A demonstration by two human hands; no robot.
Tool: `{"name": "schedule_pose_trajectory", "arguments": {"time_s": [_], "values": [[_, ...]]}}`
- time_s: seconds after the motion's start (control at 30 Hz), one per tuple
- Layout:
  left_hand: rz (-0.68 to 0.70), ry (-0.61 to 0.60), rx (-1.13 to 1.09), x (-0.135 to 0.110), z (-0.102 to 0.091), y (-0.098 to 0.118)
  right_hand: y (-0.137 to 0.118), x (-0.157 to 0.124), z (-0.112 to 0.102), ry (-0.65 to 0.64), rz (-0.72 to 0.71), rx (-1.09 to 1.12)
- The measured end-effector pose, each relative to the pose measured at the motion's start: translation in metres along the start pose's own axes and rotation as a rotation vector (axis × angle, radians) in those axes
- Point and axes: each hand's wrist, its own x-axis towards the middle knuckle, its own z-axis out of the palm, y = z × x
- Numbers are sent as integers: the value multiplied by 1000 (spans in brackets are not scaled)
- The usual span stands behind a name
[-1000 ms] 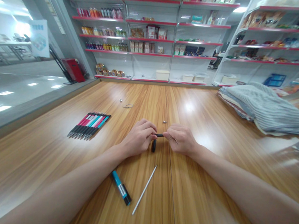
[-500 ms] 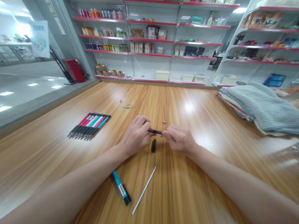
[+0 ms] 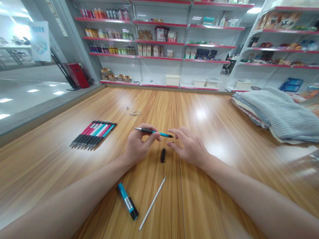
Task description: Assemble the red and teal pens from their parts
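Note:
My left hand [image 3: 137,144] pinches a slim pen part [image 3: 153,132], black with a metal tip at its left end and teal at its right, held level above the wooden table [image 3: 219,128]. My right hand [image 3: 188,147] hovers just right of the part's teal end with its fingers spread, holding nothing. A small black pen piece [image 3: 162,155] lies on the table between the hands. Nearer to me lie a teal and black pen barrel [image 3: 127,206] and a thin white refill [image 3: 152,203].
A row of several red and teal pens [image 3: 93,134] lies to the left. A wire spring [image 3: 135,113] and tiny metal bits lie farther back. Folded grey cloth [image 3: 281,115] is stacked at the right. Store shelves [image 3: 160,42] stand behind the table.
The hands have drawn apart. My left hand lifted the pen part and now shows its full length; my right hand let go and spread its fingers.

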Motion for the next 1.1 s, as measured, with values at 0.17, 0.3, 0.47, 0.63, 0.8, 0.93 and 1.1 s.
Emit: {"name": "schedule_pose_trajectory", "arguments": {"time_s": [0.17,0.3,0.47,0.63,0.8,0.93,1.1], "values": [[332,-288,162,0,-3,6,5,0,4,1,46,-13],[580,-482,313,-1,-4,8,7,-2,6,33,77,43],[693,-544,415,-1,1,9,4,-4,3,94,69,242],[712,-548,447,0,4,10,-3,-6,2,60,105,397],[649,-553,443,0,3,10,-2,-3,8,142,287,508],[603,-534,434,-1,2,10,7,0,10,230,467,654],[589,-538,421,-1,2,8,22,2,13,289,684,838]]}}
